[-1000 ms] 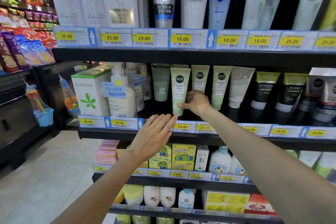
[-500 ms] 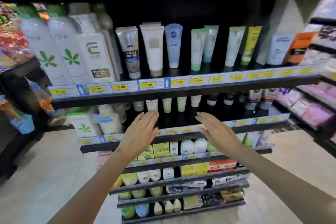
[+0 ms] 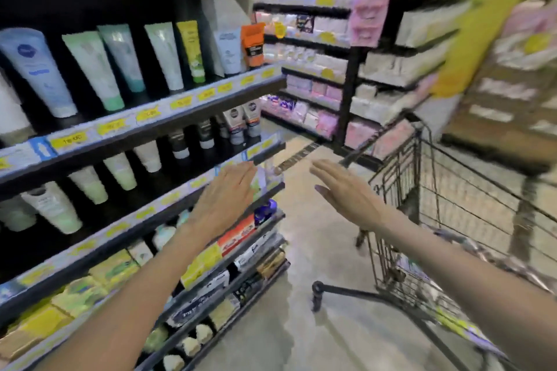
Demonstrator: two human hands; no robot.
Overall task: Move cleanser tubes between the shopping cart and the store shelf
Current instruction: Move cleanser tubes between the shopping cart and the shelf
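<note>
Left hand [image 3: 224, 199] hovering flat before store shelf [image 3: 168, 117], fingers straight, gripping nothing. Right hand [image 3: 346, 193] reaching toward shopping cart [image 3: 428, 190], fingers extended, empty. Cleanser tubes [image 3: 90, 66] standing cap-down on shelf.

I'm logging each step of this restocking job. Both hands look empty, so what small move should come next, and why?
Probably reach the right hand down into the shopping cart for a tube. Both it and the left hand are open and hold nothing, and the cart stands just right of the shelf.
</note>
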